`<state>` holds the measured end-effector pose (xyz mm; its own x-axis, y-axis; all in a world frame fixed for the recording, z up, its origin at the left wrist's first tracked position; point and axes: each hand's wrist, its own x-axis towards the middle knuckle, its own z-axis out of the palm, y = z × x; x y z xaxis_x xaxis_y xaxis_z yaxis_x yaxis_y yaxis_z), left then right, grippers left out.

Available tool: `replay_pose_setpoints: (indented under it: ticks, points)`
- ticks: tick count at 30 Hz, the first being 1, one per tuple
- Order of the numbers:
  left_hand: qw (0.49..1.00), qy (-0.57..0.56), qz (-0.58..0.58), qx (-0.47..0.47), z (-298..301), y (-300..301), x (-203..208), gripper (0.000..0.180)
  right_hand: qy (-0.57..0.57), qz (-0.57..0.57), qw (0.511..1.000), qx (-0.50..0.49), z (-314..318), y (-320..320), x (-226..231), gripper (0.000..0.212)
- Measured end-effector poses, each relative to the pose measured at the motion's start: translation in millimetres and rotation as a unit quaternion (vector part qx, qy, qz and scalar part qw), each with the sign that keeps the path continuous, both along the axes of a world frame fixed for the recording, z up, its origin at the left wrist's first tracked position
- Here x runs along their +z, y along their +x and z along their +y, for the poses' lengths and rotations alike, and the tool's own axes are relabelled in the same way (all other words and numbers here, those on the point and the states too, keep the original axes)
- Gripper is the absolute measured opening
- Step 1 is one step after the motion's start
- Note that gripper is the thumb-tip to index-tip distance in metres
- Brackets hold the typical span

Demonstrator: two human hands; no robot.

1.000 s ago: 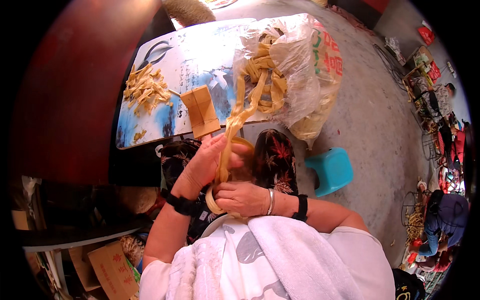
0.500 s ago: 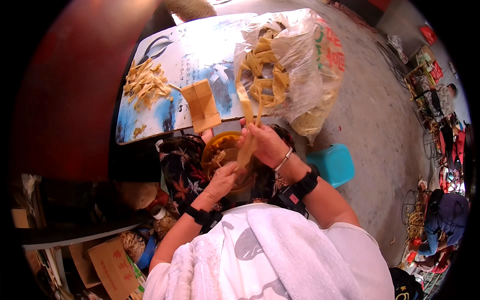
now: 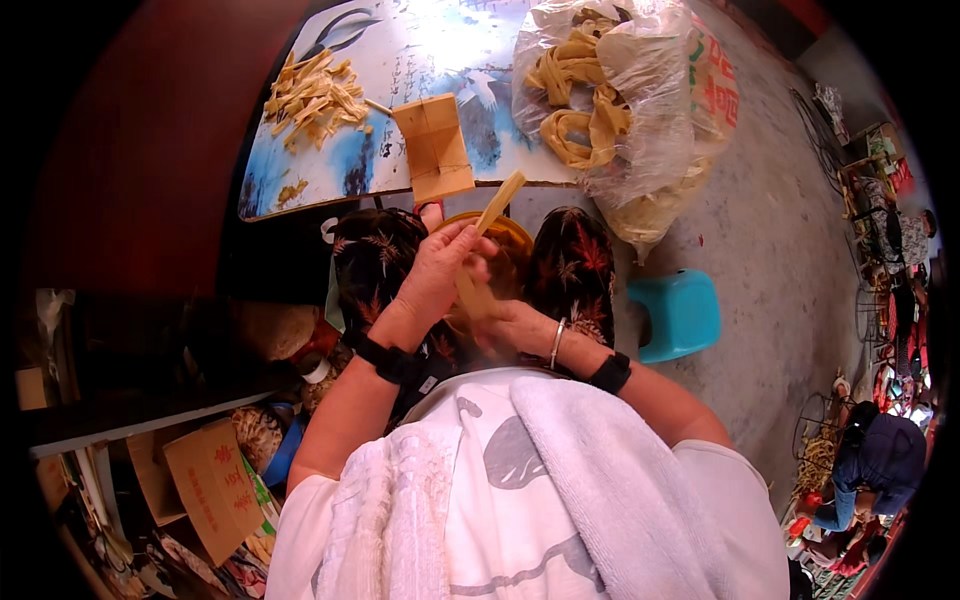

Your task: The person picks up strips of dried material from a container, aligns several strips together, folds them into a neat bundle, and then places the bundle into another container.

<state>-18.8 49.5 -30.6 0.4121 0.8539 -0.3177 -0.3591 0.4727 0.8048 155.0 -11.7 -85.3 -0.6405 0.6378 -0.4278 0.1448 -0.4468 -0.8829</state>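
A flat, yellow-tan fibre strip (image 3: 499, 202) is in both hands, above a yellow-orange round tub (image 3: 512, 232) between my knees. My left hand (image 3: 440, 268) is closed round the strip, whose folded end sticks up past the fingers. Lower and to the right, my right hand (image 3: 520, 328) is closed on the strip's other part; its fingertips are blurred. My hands and the strip hide most of the tub's inside. On the table (image 3: 540, 172), coiled bundles of like strips (image 3: 588, 125) lie at the mouth of a clear plastic bag (image 3: 655, 120).
Short cut pieces (image 3: 318, 97) are piled on the table's left. A folded brown board (image 3: 432, 150) sits at its near edge. Right of my knee is a teal plastic stool (image 3: 680, 315). Cardboard boxes (image 3: 210, 490) stand lower left. Another person (image 3: 880, 460) bends over at far right.
The long strip no longer reaches back to the bundles on the table. My left hand has moved up, and my right hand has come down toward my lap. The view has shifted.
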Motion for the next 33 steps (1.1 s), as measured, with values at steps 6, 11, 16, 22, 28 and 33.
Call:
replay_pose_setpoints:
  ticks: [6,11,16,22,28,33]
  points:
    - [0.974,0.099,0.184,0.090,-16,5,-2,0.017,0.175,-0.149,0.963,-0.139,9,12,-31,0.062]
    - [0.808,0.365,0.442,0.138,-39,3,-6,0.027,0.318,-0.118,0.915,-0.219,31,8,7,0.062]
    - [0.706,0.476,0.504,0.144,-44,8,1,0.019,0.089,-0.028,0.952,-0.292,57,0,30,0.026]
    - [0.881,0.185,0.423,0.100,-53,-9,5,0.021,0.267,0.010,0.905,-0.331,33,-4,63,0.011]
    - [0.989,-0.132,0.054,0.048,-51,-7,6,0.024,0.345,0.007,0.931,-0.114,-1,0,84,0.012]
    - [0.796,0.248,0.547,-0.077,-51,-11,2,0.023,0.452,-0.065,0.866,-0.206,9,-1,54,0.014]
